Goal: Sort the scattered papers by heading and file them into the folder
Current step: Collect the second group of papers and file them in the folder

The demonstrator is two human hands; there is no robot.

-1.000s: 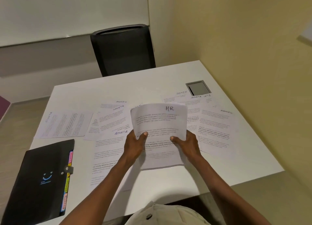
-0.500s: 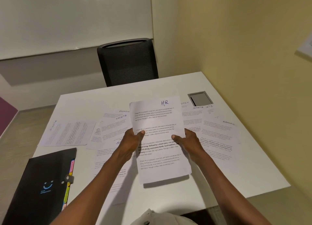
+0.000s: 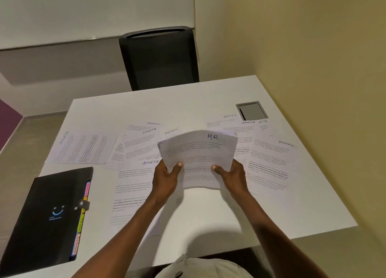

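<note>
A small stack of sheets headed HR (image 3: 198,150) is held above the middle of the white table (image 3: 188,104), its top bowed away from me. My left hand (image 3: 166,176) grips its left edge with the thumb on top. My right hand (image 3: 231,175) grips its right edge the same way. Sheets headed SPORTS (image 3: 133,183) and ADMIN (image 3: 271,163) lie scattered flat around and under the stack. A black expanding folder (image 3: 48,215) with coloured tabs lies closed at the table's front left.
One sheet (image 3: 83,148) lies turned sideways at the left. A grey cable hatch (image 3: 251,110) is set into the table at the back right. A black chair (image 3: 160,56) stands behind the table. A yellow wall (image 3: 313,69) runs close along the right side.
The HR stack, held upright and flat half a second ago, has tipped away from me and bowed. Both hands keep their grip on its edges.
</note>
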